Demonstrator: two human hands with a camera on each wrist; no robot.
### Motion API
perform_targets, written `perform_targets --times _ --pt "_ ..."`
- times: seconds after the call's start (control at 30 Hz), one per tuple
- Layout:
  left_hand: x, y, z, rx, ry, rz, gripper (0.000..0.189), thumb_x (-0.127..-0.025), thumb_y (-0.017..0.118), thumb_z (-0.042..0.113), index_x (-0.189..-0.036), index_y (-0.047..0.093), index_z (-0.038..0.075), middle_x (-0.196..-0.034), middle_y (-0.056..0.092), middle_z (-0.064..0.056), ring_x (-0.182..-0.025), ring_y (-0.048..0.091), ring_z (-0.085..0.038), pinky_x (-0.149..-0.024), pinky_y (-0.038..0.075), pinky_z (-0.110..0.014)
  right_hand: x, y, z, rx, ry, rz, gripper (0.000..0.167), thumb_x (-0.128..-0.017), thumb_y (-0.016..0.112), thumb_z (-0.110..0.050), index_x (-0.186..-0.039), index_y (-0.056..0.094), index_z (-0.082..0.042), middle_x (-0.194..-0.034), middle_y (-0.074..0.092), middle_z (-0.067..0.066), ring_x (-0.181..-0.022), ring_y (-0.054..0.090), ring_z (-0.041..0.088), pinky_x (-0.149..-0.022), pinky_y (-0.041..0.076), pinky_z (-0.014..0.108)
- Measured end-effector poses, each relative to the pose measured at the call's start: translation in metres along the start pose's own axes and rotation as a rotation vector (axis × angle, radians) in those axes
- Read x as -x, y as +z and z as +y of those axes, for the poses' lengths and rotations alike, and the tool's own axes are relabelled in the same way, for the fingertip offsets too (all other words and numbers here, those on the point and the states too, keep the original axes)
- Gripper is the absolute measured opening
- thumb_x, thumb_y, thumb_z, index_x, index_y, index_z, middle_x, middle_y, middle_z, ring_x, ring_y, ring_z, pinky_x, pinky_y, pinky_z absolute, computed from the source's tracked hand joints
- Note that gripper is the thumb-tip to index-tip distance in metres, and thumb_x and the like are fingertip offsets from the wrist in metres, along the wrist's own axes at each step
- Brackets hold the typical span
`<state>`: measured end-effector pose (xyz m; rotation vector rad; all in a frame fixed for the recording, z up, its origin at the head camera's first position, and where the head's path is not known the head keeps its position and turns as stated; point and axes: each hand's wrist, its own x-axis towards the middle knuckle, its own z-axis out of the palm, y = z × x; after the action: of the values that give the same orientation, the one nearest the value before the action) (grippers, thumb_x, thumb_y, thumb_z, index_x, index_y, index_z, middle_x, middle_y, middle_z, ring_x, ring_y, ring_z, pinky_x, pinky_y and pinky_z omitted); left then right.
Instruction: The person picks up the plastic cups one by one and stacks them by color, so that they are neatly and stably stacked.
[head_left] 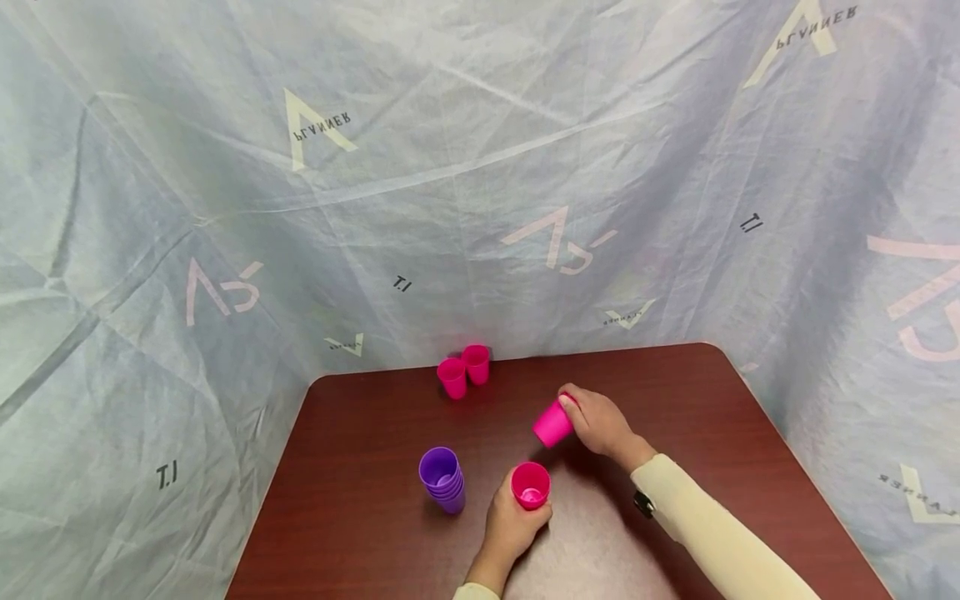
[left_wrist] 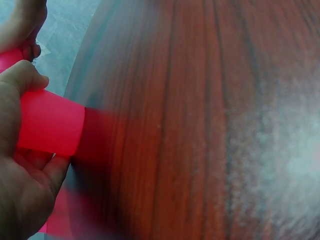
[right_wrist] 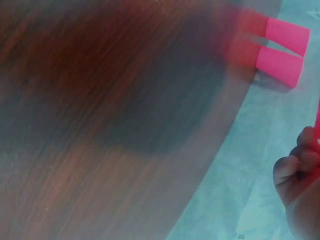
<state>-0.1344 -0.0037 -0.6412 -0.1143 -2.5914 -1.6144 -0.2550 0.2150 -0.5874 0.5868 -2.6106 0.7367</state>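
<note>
My left hand [head_left: 510,521] grips an upright pink cup [head_left: 530,486] near the front of the table, its mouth facing up. In the left wrist view the thumb and fingers curl round that cup's wall [left_wrist: 52,122]. Farther back and to the right, my right hand [head_left: 600,421] holds a second pink cup [head_left: 553,425], tilted and raised over the table. Only a sliver of this cup shows beside the right hand [right_wrist: 300,170] in the right wrist view. Left of my left hand stands a nested stack of several purple cups [head_left: 441,477].
Two more pink cups, one [head_left: 452,379] slightly nearer and one [head_left: 476,365] beside it, stand upright at the table's back edge. The brown wooden table [head_left: 345,500] has rounded corners. Behind and around it hangs a pale printed cloth [head_left: 465,167].
</note>
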Motion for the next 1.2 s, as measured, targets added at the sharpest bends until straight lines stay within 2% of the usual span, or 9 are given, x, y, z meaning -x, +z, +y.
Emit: perform_targets --times 0.1,0.23,0.57,0.87,1.2 --pt "0.000 0.000 -0.001 0.006 0.000 -0.002 0.063 -0.070 0.091 0.016 -0.129 0.067 0.018 -0.109 0.077 0.004 -0.102 0.071 -0.009 -0.094 0.059 -0.032 0.003 -0.001 -0.005 -0.025 -0.010 -0.003 0.015 -0.106 0.054 -0.024 -0.105 0.066 -0.016 -0.075 0.062 -0.007 -0.066 0.055 0.010 -0.064 0.052 0.033" --pt "0.001 0.000 -0.001 0.009 -0.001 -0.002 0.064 -0.071 0.090 0.015 -0.130 0.066 0.017 -0.109 0.077 0.004 -0.103 0.071 -0.009 -0.095 0.058 -0.033 0.004 -0.003 -0.015 -0.073 -0.013 -0.014 0.015 -0.105 0.053 -0.024 -0.101 0.066 -0.018 -0.066 0.052 -0.013 -0.061 0.045 0.003 -0.059 0.044 0.026" --pt "0.001 0.000 0.001 0.013 -0.005 -0.009 0.065 -0.071 0.090 0.016 -0.131 0.066 0.016 -0.110 0.077 0.005 -0.102 0.070 -0.008 -0.094 0.058 -0.033 0.004 0.001 -0.028 -0.134 -0.087 0.025 0.015 -0.102 0.055 -0.022 -0.099 0.069 -0.020 -0.070 0.061 -0.012 -0.063 0.050 0.000 -0.059 0.046 0.023" --pt "0.001 -0.001 -0.001 0.021 -0.010 -0.025 0.062 -0.071 0.090 0.016 -0.128 0.067 0.016 -0.103 0.076 0.007 -0.093 0.067 -0.004 -0.087 0.057 -0.031 0.005 -0.001 -0.034 -0.172 -0.162 0.039 0.010 -0.096 0.062 -0.029 -0.095 0.067 -0.021 -0.067 0.058 -0.013 -0.060 0.046 -0.002 -0.056 0.041 0.019" --pt "0.000 -0.002 -0.001 0.029 -0.002 -0.045 0.067 -0.074 0.089 0.016 -0.136 0.064 0.015 -0.107 0.076 0.005 -0.095 0.067 -0.004 -0.090 0.056 -0.030 0.003 -0.007 -0.053 -0.177 -0.271 0.049 0.037 -0.077 0.077 -0.048 -0.095 0.062 -0.020 -0.065 0.052 -0.017 -0.057 0.041 -0.008 -0.050 0.032 0.011"
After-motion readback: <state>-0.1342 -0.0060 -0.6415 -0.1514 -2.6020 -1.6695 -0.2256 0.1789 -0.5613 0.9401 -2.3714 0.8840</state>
